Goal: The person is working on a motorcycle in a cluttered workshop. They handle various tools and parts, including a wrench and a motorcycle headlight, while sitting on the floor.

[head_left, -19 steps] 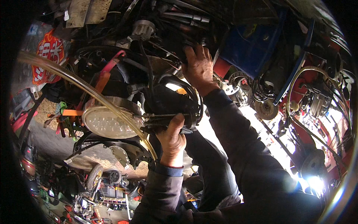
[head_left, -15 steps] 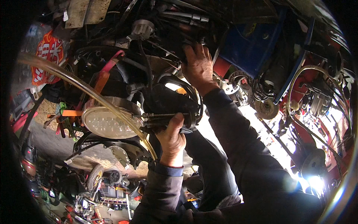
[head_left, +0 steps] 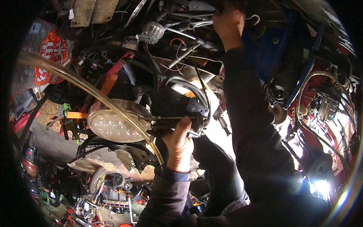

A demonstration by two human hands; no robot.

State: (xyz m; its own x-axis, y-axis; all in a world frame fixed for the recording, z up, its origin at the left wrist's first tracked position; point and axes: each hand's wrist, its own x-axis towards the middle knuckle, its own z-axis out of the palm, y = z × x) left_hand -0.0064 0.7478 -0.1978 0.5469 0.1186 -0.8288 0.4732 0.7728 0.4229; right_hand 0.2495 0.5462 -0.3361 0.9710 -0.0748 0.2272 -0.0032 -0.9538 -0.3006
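My left hand [head_left: 179,148] is closed around a dark assembly [head_left: 194,123] of black parts, with a thin metal rod [head_left: 159,118] sticking out of it to the left. Just left of that hand is a round headlight [head_left: 115,123] with a pale lens. A yellowish clear hose [head_left: 94,92] crosses in front of the lens. Up at the top, my right hand [head_left: 229,24] reaches into the heap of parts beside a blue panel [head_left: 266,49]. Its fingertips are lost in the dark, so what they touch is hidden. A small metal hook [head_left: 255,19] shows near it.
Metal rods [head_left: 183,56], thin wires and a round metal part [head_left: 152,32] crowd the upper middle. An orange-red bracket [head_left: 111,77] stands behind the headlight. A red-and-white printed bag [head_left: 51,56] hangs at the left. A bright lamp [head_left: 321,187] glares at lower right.
My right hand has moved up and to the right, uncovering rods and wires in the upper middle. My left hand keeps its hold on the dark assembly, and the view has shifted slightly.
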